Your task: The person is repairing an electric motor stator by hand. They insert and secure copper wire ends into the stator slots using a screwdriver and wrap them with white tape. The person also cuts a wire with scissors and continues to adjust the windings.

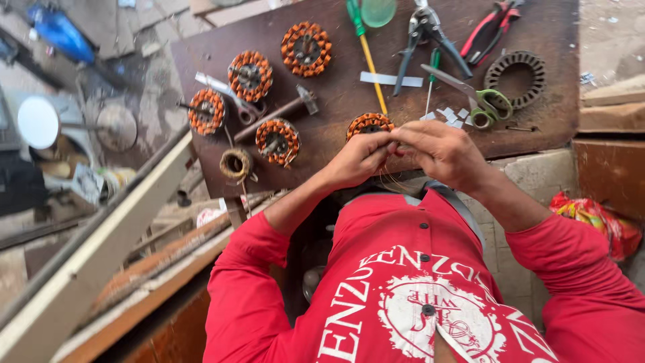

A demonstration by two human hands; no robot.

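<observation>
My left hand [359, 158] and my right hand [440, 151] meet at the near edge of a dark wooden board [336, 94]. Both hold a round stator wound with orange copper wire [368, 123], of which only the top shows above my fingers. The fingertips of both hands pinch at its front rim, and thin copper wire strands hang below them. My red sleeves and shirt fill the lower part of the view.
Several more orange wound stators [306, 47] lie on the board's left, with a small hammer [279, 111], a wire spool [235, 163], a green-handled screwdriver [366, 50], snips [430, 33], red pliers [490, 27], green scissors [480, 101] and a bare stator ring [516, 77].
</observation>
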